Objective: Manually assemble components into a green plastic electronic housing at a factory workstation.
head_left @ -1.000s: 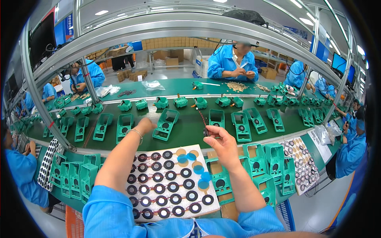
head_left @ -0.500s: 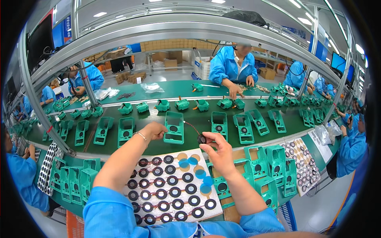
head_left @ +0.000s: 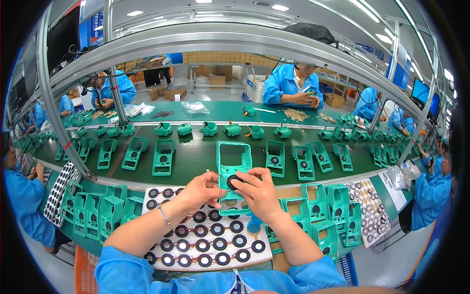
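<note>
Left hand (head_left: pixel 199 191) gripped green housing (head_left: pixel 234 170), frame centre; right hand (head_left: pixel 261 193) held black disc (head_left: pixel 231 183) against its lower part, seating unclear. More discs (head_left: pixel 220 244) remained on white board (head_left: pixel 192 238), lower centre.

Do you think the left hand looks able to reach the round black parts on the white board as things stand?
Probably yes: the near rows of round black parts lie uncovered, though the left hand is occupied at the green housing.
</note>
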Demonstrator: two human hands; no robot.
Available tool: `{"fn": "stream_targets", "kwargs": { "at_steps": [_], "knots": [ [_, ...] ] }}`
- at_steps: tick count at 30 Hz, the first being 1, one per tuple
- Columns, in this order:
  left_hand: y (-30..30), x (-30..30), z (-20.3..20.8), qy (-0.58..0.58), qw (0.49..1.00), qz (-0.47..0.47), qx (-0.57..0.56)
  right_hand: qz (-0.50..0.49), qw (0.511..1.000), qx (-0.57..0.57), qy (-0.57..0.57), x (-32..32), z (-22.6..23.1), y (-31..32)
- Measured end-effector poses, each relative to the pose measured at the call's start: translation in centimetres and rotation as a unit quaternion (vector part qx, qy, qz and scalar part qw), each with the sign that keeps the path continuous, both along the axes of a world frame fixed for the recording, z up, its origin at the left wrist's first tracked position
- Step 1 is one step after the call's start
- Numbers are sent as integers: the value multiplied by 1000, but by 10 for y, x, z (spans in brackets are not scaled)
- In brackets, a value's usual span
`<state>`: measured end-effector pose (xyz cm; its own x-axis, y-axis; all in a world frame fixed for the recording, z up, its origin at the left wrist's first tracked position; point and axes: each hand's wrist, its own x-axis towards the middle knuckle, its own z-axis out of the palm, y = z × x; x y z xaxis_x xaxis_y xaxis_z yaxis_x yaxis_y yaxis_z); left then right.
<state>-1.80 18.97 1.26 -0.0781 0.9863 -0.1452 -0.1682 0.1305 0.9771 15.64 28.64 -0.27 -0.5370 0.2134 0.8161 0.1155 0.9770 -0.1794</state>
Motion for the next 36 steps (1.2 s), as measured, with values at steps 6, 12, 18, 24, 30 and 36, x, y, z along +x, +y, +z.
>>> {"fn": "stream_targets", "kwargs": {
  "at_steps": [6, 12, 18, 24, 30, 36],
  "knots": [
    [-3, 4, -2, 3, 1000, -4, 23, 9, 1000, 4, -14, 3, 0, -1],
    [-3, 5, -4, -13, 999, -11, 32, 1, 1000, 17, -16, 1, -3, -1],
    [-3, 0, -7, -26, 999, -19, 38, -20, 998, 38, -45, 0, 0, -4],
    [-6, 2, -6, 5, 998, 8, 63, -14, 984, -132, 115, -5, -6, 4],
    [1, 26, -6, 100, 987, -50, 116, 215, 744, -625, 101, 10, 1, 1],
    [-10, 29, -2, 155, 976, -38, 150, 240, 779, -574, 87, 5, 0, -1]
  ]
}}
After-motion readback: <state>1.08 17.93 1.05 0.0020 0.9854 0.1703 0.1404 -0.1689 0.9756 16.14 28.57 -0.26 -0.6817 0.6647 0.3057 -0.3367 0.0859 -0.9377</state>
